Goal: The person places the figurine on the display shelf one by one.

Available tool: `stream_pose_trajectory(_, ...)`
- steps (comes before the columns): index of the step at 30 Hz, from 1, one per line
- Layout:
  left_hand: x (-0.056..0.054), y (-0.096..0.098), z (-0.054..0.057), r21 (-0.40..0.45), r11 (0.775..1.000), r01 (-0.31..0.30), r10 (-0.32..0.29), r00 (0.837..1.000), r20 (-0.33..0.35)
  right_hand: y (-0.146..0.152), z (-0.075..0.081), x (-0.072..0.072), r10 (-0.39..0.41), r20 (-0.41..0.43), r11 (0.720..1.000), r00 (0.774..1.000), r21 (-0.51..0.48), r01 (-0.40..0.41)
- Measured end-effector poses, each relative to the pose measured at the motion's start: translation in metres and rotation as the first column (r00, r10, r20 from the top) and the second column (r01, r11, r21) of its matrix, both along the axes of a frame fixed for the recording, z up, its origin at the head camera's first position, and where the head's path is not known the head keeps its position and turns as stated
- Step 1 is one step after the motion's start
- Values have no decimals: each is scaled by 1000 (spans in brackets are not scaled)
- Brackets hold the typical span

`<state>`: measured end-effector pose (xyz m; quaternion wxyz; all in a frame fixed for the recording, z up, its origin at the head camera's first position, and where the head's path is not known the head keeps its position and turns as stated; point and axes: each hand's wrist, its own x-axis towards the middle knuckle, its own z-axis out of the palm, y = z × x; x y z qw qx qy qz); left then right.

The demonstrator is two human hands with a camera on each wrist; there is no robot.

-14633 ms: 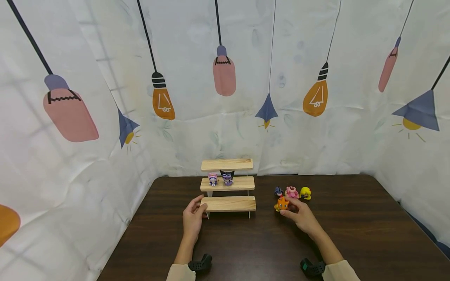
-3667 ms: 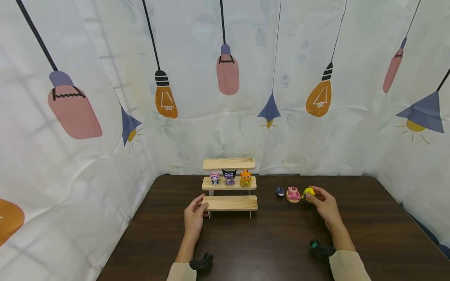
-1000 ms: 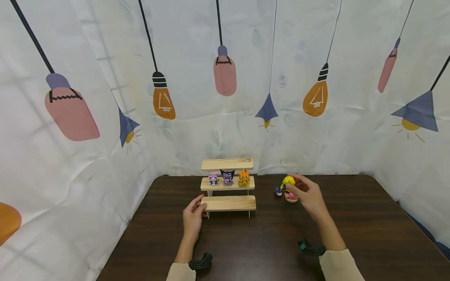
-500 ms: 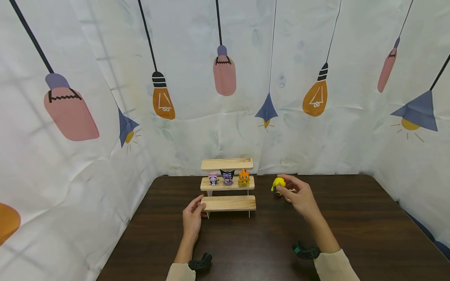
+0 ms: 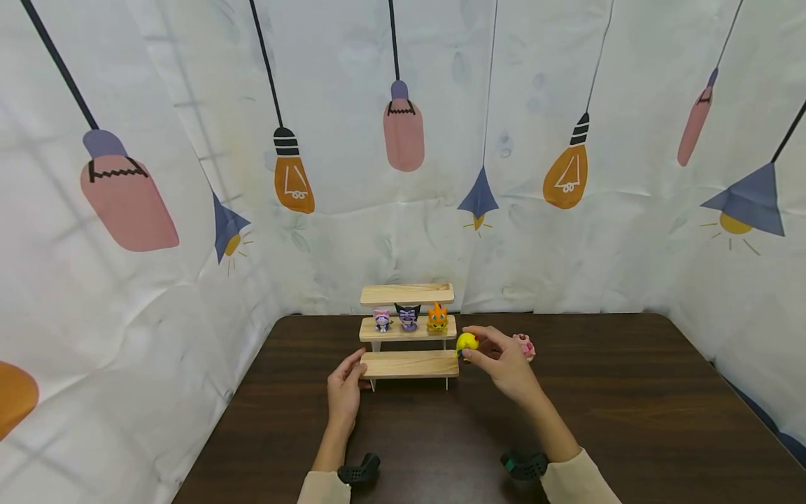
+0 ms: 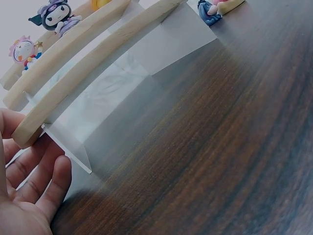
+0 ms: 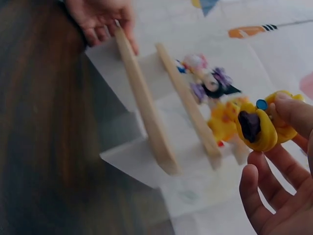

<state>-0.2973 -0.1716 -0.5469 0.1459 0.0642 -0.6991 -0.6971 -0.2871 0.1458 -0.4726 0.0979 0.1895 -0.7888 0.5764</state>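
Note:
A three-tier wooden display stand (image 5: 409, 365) with clear supports stands on the dark table. My left hand (image 5: 343, 395) grips the left end of its lowest tier; the left wrist view shows fingers curled beneath the board. Between thumb and fingers my right hand (image 5: 508, 369) pinches a yellow figurine (image 5: 467, 342), held up at the right end of the lowest tier. In the right wrist view this figurine (image 7: 259, 128) shows a dark patch underneath. On the middle tier sit a small pink-and-white figurine (image 5: 381, 320), a purple one with black ears (image 5: 408, 318) and an orange one (image 5: 437, 318).
A pink figurine (image 5: 524, 346) sits on the table behind my right hand. Beside it stands a small blue figurine (image 6: 209, 13), hidden in the head view. A white curtain (image 5: 504, 266) printed with lamps hangs behind the table (image 5: 428, 441).
The orange figurine went from the table onto the middle tier. My right hand then picked up the yellow figurine and carried it left to the stand. My left hand stayed put.

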Motion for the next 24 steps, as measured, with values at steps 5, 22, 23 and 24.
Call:
stream_pose_trajectory(5,14,3,24,-7,1000,28,-28,1000,2,-21,-9,3,-12,-3,1000,1000,12,12)
stream_pose_trajectory(22,-2,0,-1,14,1000,13,-13,1000,4,-91,-23,5,-3,37,1000,999,13,3)
stream_pose_trajectory(23,-2,0,-2,14,1000,13,-13,1000,2,-95,-23,4,-4,31,1000,1000,13,4)
stream_pose_trajectory(24,-2,-1,-2,14,1000,10,-10,1000,-2,-98,-22,2,-3,24,1000,1000,13,2)
